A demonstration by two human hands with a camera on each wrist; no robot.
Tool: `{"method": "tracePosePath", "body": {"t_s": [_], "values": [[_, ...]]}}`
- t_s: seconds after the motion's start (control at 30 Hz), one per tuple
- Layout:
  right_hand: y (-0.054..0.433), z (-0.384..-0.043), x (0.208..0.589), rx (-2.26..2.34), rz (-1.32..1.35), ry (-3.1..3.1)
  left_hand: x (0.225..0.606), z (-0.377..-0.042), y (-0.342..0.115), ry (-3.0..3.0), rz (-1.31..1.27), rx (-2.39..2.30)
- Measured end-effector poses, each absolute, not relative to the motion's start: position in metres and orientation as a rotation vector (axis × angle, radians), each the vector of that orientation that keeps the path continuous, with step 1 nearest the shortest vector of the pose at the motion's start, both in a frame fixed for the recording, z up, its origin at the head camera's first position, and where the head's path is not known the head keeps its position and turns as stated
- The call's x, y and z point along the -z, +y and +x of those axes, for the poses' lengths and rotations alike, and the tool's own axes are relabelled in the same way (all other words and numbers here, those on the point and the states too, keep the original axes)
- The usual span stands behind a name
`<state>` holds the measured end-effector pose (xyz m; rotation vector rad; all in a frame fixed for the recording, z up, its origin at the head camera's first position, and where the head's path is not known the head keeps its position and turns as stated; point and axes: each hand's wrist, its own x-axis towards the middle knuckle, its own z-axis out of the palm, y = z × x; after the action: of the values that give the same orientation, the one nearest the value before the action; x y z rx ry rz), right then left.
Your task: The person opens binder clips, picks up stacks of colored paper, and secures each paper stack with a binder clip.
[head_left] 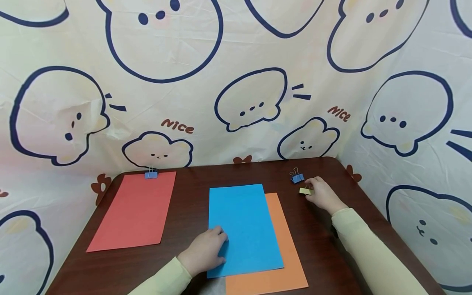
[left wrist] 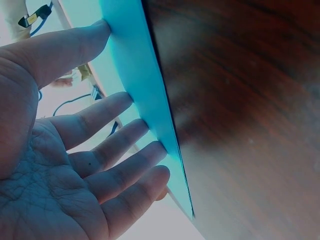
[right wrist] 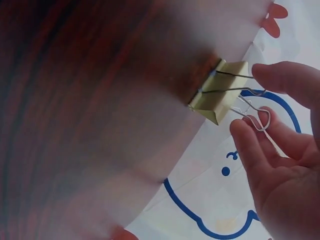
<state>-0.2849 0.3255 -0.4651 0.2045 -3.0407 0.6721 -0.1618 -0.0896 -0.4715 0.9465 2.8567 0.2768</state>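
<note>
A blue sheet of paper (head_left: 243,229) lies on top of an orange sheet (head_left: 291,254), covering most of it. My left hand (head_left: 206,250) rests at the blue sheet's left edge; in the left wrist view its fingertips touch the blue sheet (left wrist: 135,65), fingers spread and fairly straight. Over at the right side of the table, my right hand (head_left: 324,194) holds a yellow binder clip (head_left: 306,191). The right wrist view shows the thumb and fingers at the wire handles of this yellow binder clip (right wrist: 225,90). Just behind it sits a blue binder clip (head_left: 297,177).
To the left lies a red sheet (head_left: 136,213) with another blue binder clip (head_left: 151,175) on its top edge. The dark wooden table (head_left: 191,196) meets a patterned cloth (head_left: 206,143) at the back and sides. Something greyish (head_left: 215,286) shows below the blue sheet.
</note>
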Motion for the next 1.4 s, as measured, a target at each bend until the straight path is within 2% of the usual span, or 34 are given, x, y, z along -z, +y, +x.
{"method": "tracePosePath", "body": {"t_s": [0.57,1.4], "values": [[0.3219,-0.2799,0.4633,-0.526,0.263,-3.051,0.4702,-0.1621,-0.0893,2.857,0.941,-0.275],[0.3211,-0.2801,0.4695,-0.505,0.209,-3.034,0.4678,-0.1609,-0.0895,2.851,0.958,-0.301]]}}
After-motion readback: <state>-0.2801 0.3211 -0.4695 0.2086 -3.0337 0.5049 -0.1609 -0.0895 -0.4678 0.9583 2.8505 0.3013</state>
